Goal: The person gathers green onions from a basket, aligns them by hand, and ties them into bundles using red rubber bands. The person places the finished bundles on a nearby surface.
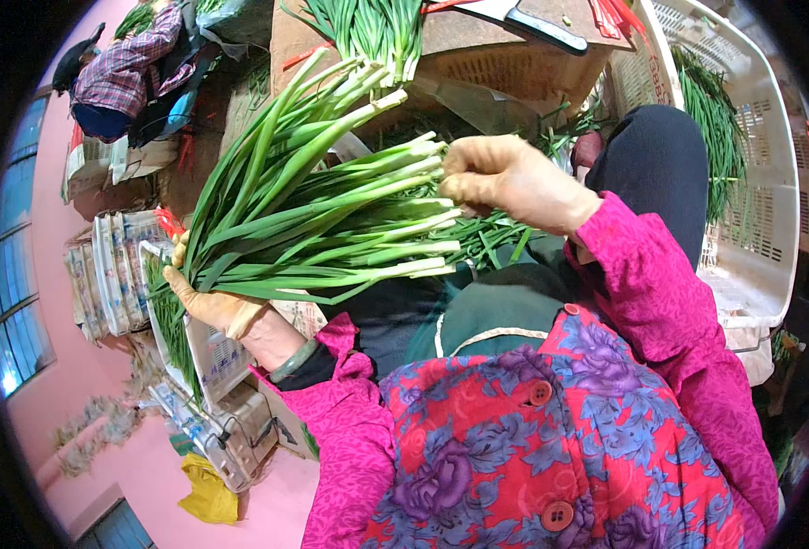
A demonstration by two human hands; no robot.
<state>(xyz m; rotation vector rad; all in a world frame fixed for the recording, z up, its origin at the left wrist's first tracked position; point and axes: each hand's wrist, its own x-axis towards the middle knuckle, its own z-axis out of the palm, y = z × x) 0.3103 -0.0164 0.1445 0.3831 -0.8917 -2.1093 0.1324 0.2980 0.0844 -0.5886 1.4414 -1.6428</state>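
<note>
My left hand (215, 305), in a thin pale glove, grips the leafy end of a loose bunch of garlic chives (336, 206). The pale cut stem ends fan out to the right, some angled upward and others almost level. My right hand (514, 178), gloved too, has its fingers curled against the stem ends at the bunch's right side. Whether a stalk is pinched between those fingertips is hidden. Loose green leaves (490, 240) lie on my lap below the right hand.
Ahead, a wooden table (438, 31) bears more chives (370, 34), a knife (548, 31) and red ties (613, 17). White plastic crates stand right (754, 267) and left (219, 357), both containing greens. Another person (130, 82) sits far left, holding greens.
</note>
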